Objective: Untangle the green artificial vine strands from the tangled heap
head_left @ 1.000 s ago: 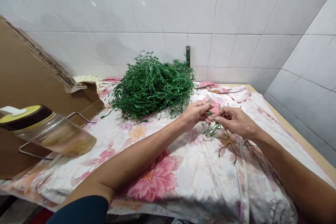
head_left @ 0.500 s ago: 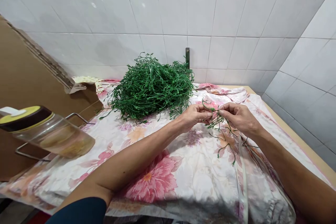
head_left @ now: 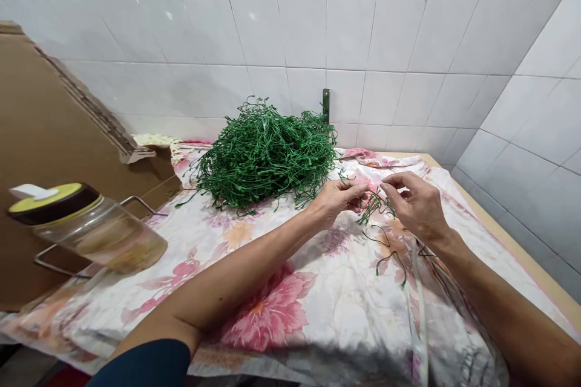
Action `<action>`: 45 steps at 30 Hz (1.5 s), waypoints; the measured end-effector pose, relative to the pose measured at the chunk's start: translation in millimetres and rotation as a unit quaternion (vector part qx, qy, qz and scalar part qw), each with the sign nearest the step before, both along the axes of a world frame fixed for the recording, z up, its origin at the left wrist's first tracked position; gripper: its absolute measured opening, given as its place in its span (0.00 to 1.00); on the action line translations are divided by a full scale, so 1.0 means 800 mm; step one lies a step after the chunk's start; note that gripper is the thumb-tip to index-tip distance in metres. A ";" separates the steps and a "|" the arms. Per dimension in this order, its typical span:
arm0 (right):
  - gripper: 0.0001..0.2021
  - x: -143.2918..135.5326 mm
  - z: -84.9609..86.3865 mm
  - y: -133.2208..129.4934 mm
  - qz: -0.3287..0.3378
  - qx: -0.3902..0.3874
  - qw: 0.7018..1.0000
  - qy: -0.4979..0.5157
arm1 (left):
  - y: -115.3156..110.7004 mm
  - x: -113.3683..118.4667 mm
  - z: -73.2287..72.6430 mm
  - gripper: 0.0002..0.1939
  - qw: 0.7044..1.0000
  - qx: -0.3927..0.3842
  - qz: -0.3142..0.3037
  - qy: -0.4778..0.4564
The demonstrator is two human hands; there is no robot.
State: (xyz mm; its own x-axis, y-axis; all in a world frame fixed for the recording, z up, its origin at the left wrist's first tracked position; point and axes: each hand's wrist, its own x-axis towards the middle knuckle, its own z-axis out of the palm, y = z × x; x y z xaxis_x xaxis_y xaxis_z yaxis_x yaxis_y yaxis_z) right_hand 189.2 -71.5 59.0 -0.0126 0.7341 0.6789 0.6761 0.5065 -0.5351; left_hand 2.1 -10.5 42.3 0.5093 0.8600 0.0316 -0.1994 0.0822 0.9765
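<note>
My left hand (head_left: 339,198) pinches a small bunch of thin green artificial stems (head_left: 373,205) between thumb and fingers. Close to its right, my right hand (head_left: 415,202) has thumb and forefinger closed at the upper end of the same bunch; the exact piece between those fingertips is too small to make out clearly. A few loose dark stems (head_left: 394,254) with green tips lie on the flowered cloth (head_left: 358,296) below the hands. Beyond my left hand rises a large tangled heap of green artificial stems (head_left: 267,157).
At left, a clear bottle (head_left: 122,242) with a yellow and black lid holds liquid, beside a cardboard box (head_left: 54,133) and a metal wire handle (head_left: 140,202). A pale strap (head_left: 422,314) runs down the cloth's front. White tiled walls (head_left: 299,24) stand behind and at right.
My right hand has drawn slightly up and away from my left, widening the gap between the fingertips. My left hand keeps its hold on the bunch. The view has shifted slightly.
</note>
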 end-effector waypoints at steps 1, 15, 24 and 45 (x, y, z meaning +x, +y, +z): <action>0.10 -0.003 -0.001 -0.002 -0.005 -0.004 1.000 0.002 | -0.002 0.001 0.001 0.22 1.000 -0.007 0.012 -0.012; 0.24 -0.001 -0.013 0.011 0.085 -0.287 0.940 0.163 | -0.009 0.002 0.000 0.23 0.998 -0.046 0.007 -0.040; 0.24 0.004 -0.014 0.017 0.113 -0.312 0.901 0.280 | -0.007 0.003 -0.007 0.23 0.997 -0.060 -0.037 -0.030; 0.18 0.006 -0.015 0.013 0.055 -0.224 0.963 0.136 | 0.001 -0.008 -0.010 0.19 0.996 -0.064 -0.040 -0.054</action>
State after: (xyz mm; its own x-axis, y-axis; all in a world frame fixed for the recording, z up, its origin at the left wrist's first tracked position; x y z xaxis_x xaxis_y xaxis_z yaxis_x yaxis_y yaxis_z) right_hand 194.3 -61.2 46.9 0.0263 0.9588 0.2829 0.4362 0.2437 -0.8662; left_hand -4.3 -10.1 34.1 0.5751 0.8178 -0.0186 -0.2900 0.2251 0.9302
